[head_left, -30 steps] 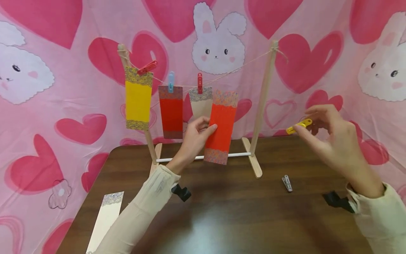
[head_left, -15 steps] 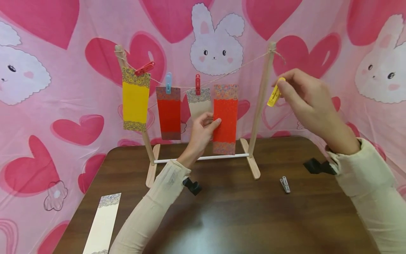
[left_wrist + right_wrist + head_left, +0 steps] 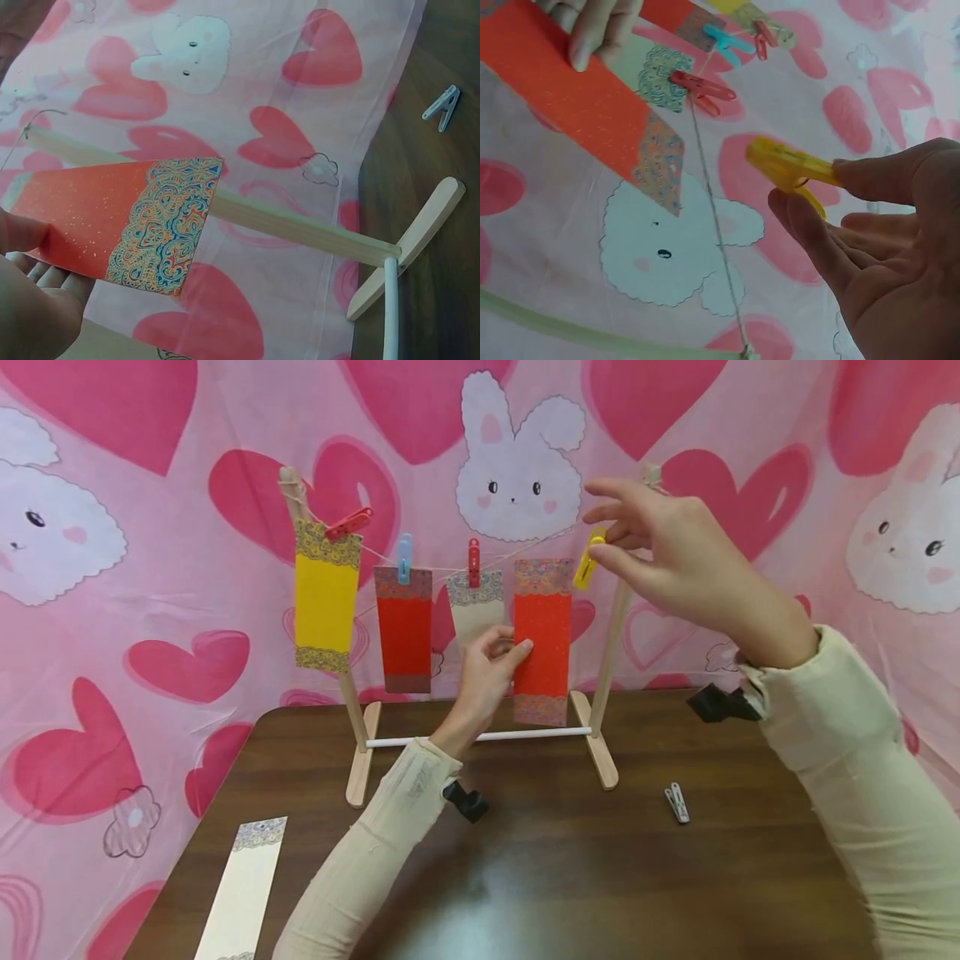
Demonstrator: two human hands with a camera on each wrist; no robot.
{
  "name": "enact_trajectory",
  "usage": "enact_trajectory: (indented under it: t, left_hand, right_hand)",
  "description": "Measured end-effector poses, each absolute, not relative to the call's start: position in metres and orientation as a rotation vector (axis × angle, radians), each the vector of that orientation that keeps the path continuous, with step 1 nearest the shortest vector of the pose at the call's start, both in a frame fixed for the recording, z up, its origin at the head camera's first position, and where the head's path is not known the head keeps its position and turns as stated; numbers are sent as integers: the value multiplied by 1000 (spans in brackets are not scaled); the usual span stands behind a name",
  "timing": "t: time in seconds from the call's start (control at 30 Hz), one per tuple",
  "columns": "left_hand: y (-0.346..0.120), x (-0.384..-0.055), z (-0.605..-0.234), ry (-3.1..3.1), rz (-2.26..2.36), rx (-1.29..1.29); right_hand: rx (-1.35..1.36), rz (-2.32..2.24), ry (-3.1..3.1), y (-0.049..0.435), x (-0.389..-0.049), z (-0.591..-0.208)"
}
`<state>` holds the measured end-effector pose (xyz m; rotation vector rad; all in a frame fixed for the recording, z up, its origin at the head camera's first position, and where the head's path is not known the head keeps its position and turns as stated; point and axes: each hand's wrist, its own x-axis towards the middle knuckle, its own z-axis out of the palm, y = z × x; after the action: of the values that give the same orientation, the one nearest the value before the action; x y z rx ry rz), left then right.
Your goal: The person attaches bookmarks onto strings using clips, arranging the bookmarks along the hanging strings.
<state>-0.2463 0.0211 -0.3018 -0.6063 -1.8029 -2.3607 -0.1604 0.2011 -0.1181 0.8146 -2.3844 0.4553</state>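
My left hand (image 3: 487, 681) pinches a red paper card (image 3: 542, 643) with patterned ends by its left edge, thumb in front. The card hangs upright beside the string (image 3: 712, 195), its top end near string height. Between thumb and fingertips my right hand (image 3: 667, 556) pinches a yellow clothespin (image 3: 589, 558), just right of the card's top. In the right wrist view the yellow clothespin (image 3: 787, 165) is held by its handle end, its nose toward the string. Left of my left hand, a cream card (image 3: 476, 610) hangs from a red clothespin (image 3: 474, 562), partly hidden by that hand.
A dark red card (image 3: 403, 643) under a blue clothespin (image 3: 405, 558) and a yellow card (image 3: 324, 610) hang further left. The wooden stand (image 3: 606, 752) has a white crossbar (image 3: 532, 734). On the table lie a grey clothespin (image 3: 677, 802) and a cream card (image 3: 243, 885).
My right hand has moved up and left with the yellow clothespin, coming near the card. My left hand has shifted the red card slightly right and upright.
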Motion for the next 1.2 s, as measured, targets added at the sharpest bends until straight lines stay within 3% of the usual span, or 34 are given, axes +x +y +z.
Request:
enact_trajectory:
  t: [0.8,1.2]
  left_hand:
    - [42,-253,-308,-1761,-2241,-640]
    - [39,-259,-319,-1814,-2201,-648]
  right_hand:
    - [843,410,-2533,171,-225,-83]
    - [854,275,-2727,167,-233,-91]
